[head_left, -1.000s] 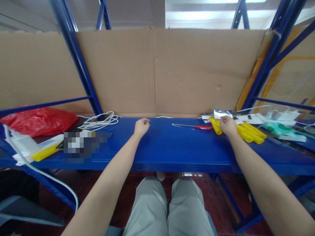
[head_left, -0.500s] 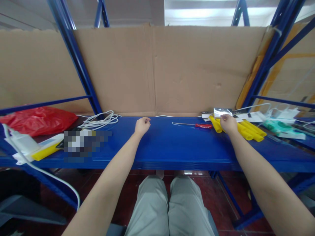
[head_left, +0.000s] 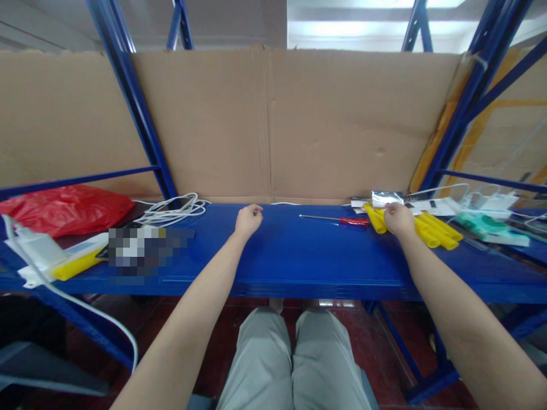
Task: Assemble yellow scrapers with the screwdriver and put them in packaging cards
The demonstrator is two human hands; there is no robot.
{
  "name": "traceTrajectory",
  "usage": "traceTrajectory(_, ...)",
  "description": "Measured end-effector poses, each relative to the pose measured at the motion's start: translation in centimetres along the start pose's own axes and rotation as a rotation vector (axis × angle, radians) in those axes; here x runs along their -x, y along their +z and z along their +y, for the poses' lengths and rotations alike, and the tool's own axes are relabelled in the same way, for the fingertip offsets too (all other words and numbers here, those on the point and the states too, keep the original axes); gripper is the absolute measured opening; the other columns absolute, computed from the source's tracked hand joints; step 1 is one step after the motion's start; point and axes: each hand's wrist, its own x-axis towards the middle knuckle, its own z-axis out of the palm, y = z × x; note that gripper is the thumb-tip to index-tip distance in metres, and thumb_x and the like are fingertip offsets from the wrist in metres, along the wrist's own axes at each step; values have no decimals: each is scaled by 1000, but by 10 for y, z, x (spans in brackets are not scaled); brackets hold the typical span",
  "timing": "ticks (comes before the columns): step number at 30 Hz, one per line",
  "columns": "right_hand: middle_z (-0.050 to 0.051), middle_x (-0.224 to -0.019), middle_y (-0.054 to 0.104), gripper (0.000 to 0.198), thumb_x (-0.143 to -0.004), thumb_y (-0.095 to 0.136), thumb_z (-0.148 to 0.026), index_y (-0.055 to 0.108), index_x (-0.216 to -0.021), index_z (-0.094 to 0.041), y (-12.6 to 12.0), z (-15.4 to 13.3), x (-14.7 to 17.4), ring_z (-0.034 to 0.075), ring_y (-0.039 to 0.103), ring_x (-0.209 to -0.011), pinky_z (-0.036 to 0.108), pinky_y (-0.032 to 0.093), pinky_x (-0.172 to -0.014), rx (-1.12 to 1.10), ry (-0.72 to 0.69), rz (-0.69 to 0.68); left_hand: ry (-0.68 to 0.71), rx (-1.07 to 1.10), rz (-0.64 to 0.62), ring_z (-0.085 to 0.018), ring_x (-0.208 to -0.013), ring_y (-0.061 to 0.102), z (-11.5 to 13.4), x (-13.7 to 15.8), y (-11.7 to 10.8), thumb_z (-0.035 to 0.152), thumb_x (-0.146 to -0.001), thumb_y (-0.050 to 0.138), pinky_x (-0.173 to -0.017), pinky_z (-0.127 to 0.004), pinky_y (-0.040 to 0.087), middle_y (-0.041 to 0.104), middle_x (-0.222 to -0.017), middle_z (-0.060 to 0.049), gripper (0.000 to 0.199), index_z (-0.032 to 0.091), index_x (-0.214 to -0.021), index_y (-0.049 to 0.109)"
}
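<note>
My left hand (head_left: 249,220) rests over the middle of the blue tabletop (head_left: 294,256), its fingers curled in and nothing visible in them. Out to the right, my right hand (head_left: 398,218) is closed among several yellow tubes (head_left: 433,230). Its fingertips are turned away, so whatever they grip is hidden. Just behind that hand lies a shiny silver packet (head_left: 387,198). A screwdriver with a red handle (head_left: 354,222) lies between my hands, closer to the right one, its shaft pointing left.
Coiled white cable (head_left: 175,209), a red plastic bag (head_left: 68,208) and a white power strip (head_left: 81,245) occupy the left side. At the far right are a green-and-white packet (head_left: 487,225) and white adapters (head_left: 498,200). A cardboard panel (head_left: 342,119) and blue posts (head_left: 453,125) stand behind.
The view has shifted slightly. Both hands stay in nearly the same places, and the screwdriver and tubes lie as before.
</note>
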Motion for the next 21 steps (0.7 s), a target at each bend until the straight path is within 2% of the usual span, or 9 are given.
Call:
traceTrajectory(5,16,-96,64,26,-71,48,-18,66,-90,-15,-9,-7,4,33,56,-97,50,41,-85,90,-4,83,3,29,9,-15,-77,67,0,1,1,9,-75,45,-76,-22,49,72,-76,-4,30,15,-92,69)
traceTrajectory(9,22,-109,59,26,-71,50,-15,63,-93,-13,-16,-9,7,39,49,-109,60,34,-87,201,124,76,1,37,12,-15,-76,67,-1,0,1,9,-75,45,-76,-22,49,72,-77,-4,29,16,-91,69)
traceTrajectory(12,26,-113,56,28,-68,54,-15,62,-95,-12,-15,-1,3,42,46,-113,61,35,-85,239,229,13,3,38,15,-16,-77,67,-1,0,1,9,-75,46,-76,-23,50,72,-77,-5,29,15,-90,69)
traceTrajectory(15,24,-108,59,25,-63,60,-18,63,-87,-16,-7,13,-6,43,49,-110,60,37,-82,190,319,51,6,36,17,-16,-77,67,-1,0,1,9,-74,46,-76,-23,50,72,-78,-5,29,15,-90,69)
traceTrajectory(18,18,-93,64,18,-58,65,-22,63,-76,-21,-1,26,-13,41,53,-104,59,41,-79,34,297,180,10,32,17,-16,-77,67,-1,0,1,9,-74,46,-76,-23,49,72,-78,-5,29,15,-90,69)
traceTrajectory(19,18,-92,64,18,-57,65,-22,63,-75,-21,-1,26,-14,41,54,-103,58,41,-79,28,292,185,13,32,18,-16,-77,67,-1,0,1,9,-74,46,-76,-23,49,72,-78,-5,29,15,-90,69)
traceTrajectory(21,20,-96,64,21,-58,65,-18,65,-80,-19,-4,22,-12,41,54,-105,58,41,-80,128,351,88,17,33,18,-16,-78,67,-1,0,1,9,-74,46,-75,-23,49,72,-80,-6,29,14,-91,69)
